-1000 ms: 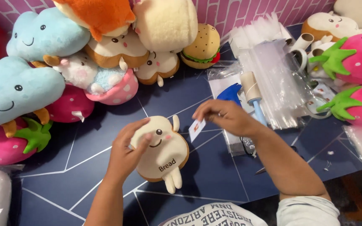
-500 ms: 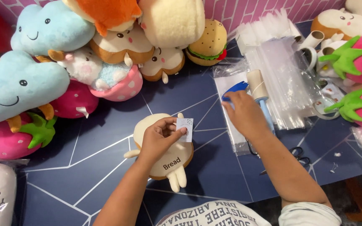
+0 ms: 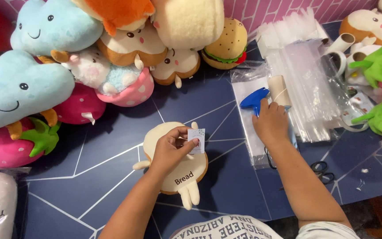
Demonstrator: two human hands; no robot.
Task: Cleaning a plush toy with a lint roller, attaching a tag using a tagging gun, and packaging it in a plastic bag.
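Note:
A cream bread-shaped plush toy point(image 3: 190, 172) lies face down on the dark blue mat point(image 3: 111, 168) in front of me. My left hand point(image 3: 171, 148) rests over it and pinches a small white paper tag point(image 3: 196, 135) between thumb and fingers. My right hand point(image 3: 270, 121) has reached to the right and lies on a blue tagging gun point(image 3: 254, 99), fingers curled around its handle, on top of clear plastic bags point(image 3: 306, 79).
Plush toys crowd the back and left: blue clouds point(image 3: 18, 88), strawberries point(image 3: 5, 146), toast shapes point(image 3: 133, 44), a burger point(image 3: 226, 44). More strawberry plushes point(image 3: 381, 71) sit at the right with tape rolls point(image 3: 339, 44). Black scissors point(image 3: 321, 170) lie by my right forearm.
My right hand let go of the tag and moved right onto the blue tagging gun. My left hand took the tag and now holds it over the bread plush.

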